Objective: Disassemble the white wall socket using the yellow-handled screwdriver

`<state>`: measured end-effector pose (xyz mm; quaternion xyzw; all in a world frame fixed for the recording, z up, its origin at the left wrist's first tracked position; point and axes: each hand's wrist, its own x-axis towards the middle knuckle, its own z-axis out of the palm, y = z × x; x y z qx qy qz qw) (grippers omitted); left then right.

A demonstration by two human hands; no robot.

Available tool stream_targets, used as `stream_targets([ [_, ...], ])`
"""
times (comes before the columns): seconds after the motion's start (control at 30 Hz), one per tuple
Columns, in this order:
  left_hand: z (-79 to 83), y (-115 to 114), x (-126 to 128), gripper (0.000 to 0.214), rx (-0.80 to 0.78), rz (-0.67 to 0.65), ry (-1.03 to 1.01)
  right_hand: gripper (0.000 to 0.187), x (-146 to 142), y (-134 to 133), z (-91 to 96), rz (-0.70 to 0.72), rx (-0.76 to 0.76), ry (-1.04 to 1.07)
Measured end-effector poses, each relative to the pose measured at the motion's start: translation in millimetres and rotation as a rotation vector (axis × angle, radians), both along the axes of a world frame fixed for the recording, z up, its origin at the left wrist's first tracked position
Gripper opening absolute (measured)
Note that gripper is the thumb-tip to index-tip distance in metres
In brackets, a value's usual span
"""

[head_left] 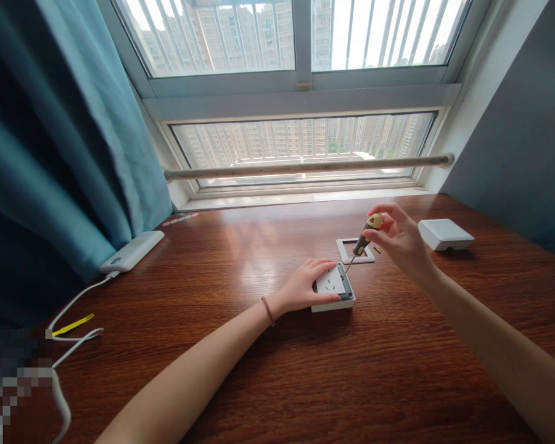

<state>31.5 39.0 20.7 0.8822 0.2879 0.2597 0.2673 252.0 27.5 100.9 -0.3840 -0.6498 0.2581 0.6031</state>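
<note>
A white wall socket (333, 287) with a grey frame lies on the wooden table (268, 370). My left hand (305, 287) grips it, fingers over its far edge and thumb along its near edge. My right hand (398, 237) is closed on the yellow and black handle of a screwdriver (363, 240). The screwdriver's thin shaft slants down to the socket's right edge. Just behind the socket lies a white square cover frame (355, 250), with a small dark screw (377, 250) beside it.
A white box (445, 234) sits at the right rear of the table. At the left, a white power bank (132, 251) lies by the blue curtain (60, 148), with white cables (74, 336) trailing toward me. A window sill and a rail run behind the table.
</note>
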Motion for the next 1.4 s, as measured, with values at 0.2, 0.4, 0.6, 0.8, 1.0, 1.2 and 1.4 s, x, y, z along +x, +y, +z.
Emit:
stream_targets([
  [0.2,0.4,0,0,0.068,0.009,-0.008,-0.004,0.038,2,-3,4.4,0.140,-0.052,0.066],
  [0.4,0.1,0,0,0.068,-0.003,-0.004,-0.008,0.025,-1,-5,7.5,0.226,-0.056,0.046],
  [0.6,0.7,0,0,0.068,0.016,-0.006,0.007,0.030,0,0,2.0,0.034,0.002,0.068],
  [0.8,-0.5,0,-1,0.068,0.024,-0.009,0.000,0.028,-2,-8,7.3,0.218,-0.069,0.108],
  [1.0,0.0,0,0,0.068,0.013,-0.009,-0.011,0.032,0,1,-0.1,0.039,0.002,0.051],
  [1.2,0.1,0,0,0.067,0.017,-0.008,0.001,0.037,3,-3,4.4,0.247,-0.082,0.098],
  [1.4,0.7,0,0,0.065,0.029,-0.013,0.010,0.027,-1,-5,3.9,0.220,-0.029,0.046],
])
